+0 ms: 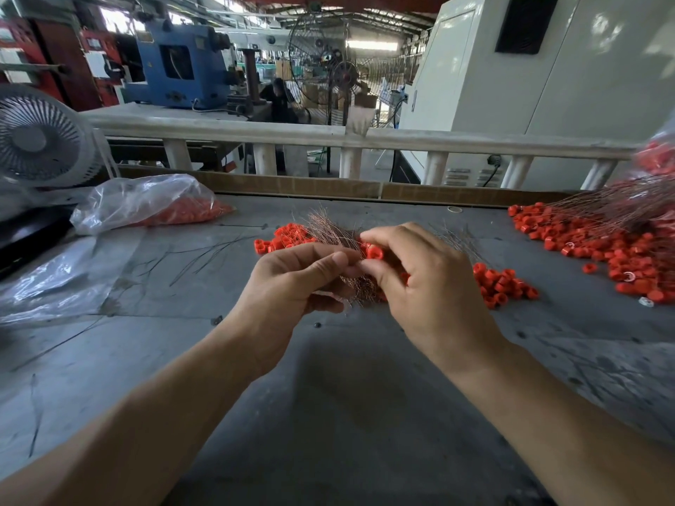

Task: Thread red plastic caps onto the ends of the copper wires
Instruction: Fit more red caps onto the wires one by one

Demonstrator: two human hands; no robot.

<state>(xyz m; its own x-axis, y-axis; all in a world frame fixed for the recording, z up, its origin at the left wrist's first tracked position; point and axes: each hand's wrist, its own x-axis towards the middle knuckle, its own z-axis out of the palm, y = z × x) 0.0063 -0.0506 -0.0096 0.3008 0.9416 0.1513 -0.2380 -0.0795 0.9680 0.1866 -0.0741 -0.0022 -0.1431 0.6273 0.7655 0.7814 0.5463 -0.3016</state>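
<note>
My left hand (292,283) covered the middle of the copper wire bundle (328,228), so only its frayed tips and a tuft under my palm showed. My right hand (420,283) hid most of the red cap (374,252) it pinched; whether a wire passed through it was too small to tell. The heap of capped wires (599,235) ran off the right edge, blurred near the top. A clear bag (146,202) veiled its red caps.
</note>
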